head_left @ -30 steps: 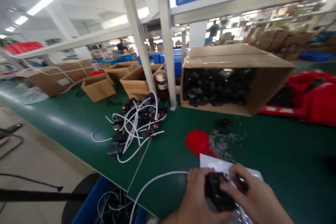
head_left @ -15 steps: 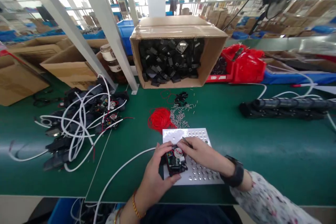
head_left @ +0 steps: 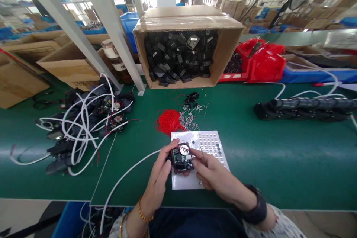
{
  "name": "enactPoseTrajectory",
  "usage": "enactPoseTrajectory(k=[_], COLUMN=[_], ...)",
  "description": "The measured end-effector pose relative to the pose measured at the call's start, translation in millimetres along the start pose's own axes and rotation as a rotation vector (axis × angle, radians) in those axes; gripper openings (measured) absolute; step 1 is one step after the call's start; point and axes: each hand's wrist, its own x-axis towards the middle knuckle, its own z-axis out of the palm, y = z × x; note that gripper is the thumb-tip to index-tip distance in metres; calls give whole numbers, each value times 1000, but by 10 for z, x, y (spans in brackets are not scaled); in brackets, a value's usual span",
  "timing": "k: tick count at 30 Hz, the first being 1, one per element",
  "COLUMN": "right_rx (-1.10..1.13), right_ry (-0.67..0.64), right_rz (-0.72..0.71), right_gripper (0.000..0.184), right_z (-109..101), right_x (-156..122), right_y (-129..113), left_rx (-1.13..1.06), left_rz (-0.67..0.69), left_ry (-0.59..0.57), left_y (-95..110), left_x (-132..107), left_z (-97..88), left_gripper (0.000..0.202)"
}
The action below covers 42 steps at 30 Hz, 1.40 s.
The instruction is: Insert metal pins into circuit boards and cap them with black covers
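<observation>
The left hand [head_left: 161, 165] (2 gold-coloured bands circle its wrist) grips a black housing with an exposed circuit board [head_left: 181, 159] by its left side. A round, pale disc [head_left: 184, 150] sits near the top of the board, with red wire beside it. The right hand [head_left: 211, 171] is curled, its fingertips at the housing's right edge, and a thin dark rod [head_left: 203, 154] sticks up from between its fingers; whether they also pinch part of the housing I cannot tell.

The housing is over the left part of a white sheet [head_left: 181, 183] bearing rows of small silver discs [head_left: 211, 141]. A white cable [head_left: 131, 171] runs from near the left hand down past the edge of the green tabletop [head_left: 245, 152].

Just beyond the sheet lie a red wire bundle [head_left: 168, 121], scattered metal pins [head_left: 190, 121] and small black parts [head_left: 192, 99]. Farther back, a cardboard box [head_left: 230, 54] on its side holds many black housings [head_left: 177, 57].
</observation>
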Motion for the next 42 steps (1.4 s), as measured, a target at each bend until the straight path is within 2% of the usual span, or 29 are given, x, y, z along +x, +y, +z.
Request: enactPoseTrajectory(k=[5, 14, 26, 35, 42], right_rx=[46, -4, -128, -90, -108], right_ry=[-38, -79, -68, -36, -34], right_rz=[7, -15, -20, 2, -17], right_gripper=[67, 56, 46, 51, 46], right_z=[-28, -52, -66, -58, -35], right_x=[-6, -6, 7, -9, -14], right_y=[20, 47, 69, 115, 121], left_rx=[-20, 33, 82, 151, 188], left_rz=[-28, -9, 6, 15, 15], left_ry=[-10, 1, 70, 85, 92], left_y=[17, 80, 95, 116, 95], left_x=[17, -14, -36, -42, -73], left_z=[4, 14, 133, 168, 177], left_gripper=[41, 48, 54, 53, 56])
